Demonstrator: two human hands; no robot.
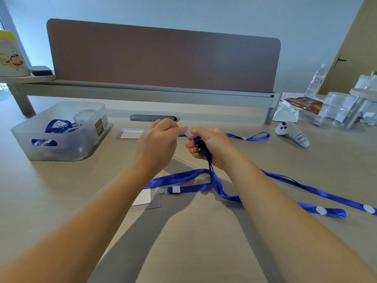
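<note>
The right hand (208,146) is closed around the top end of a blue lanyard (214,176), fingers curled over the strap just below its black clip (199,145), with the thumb up near the tip. The left hand (157,144) meets it from the other side. Its fingers are bent and its thumb and forefinger pinch the clear tab (188,131) that sticks out past the clip. Both hands are held above the table (306,160), almost touching.

From the right fist the lanyard drops as a doubled strap to the table between the forearms, then spreads out. One part runs left, another passes under the right forearm. Just below the left wrist lies a clear badge holder (146,199) with a white card inside, fastened to a strap end that bears a white clasp (175,189).

Farther out: a translucent bin (61,131) holding more blue straps at left, a white controller (291,133) at right, and another blue loop (251,136) behind the right hand.
</note>
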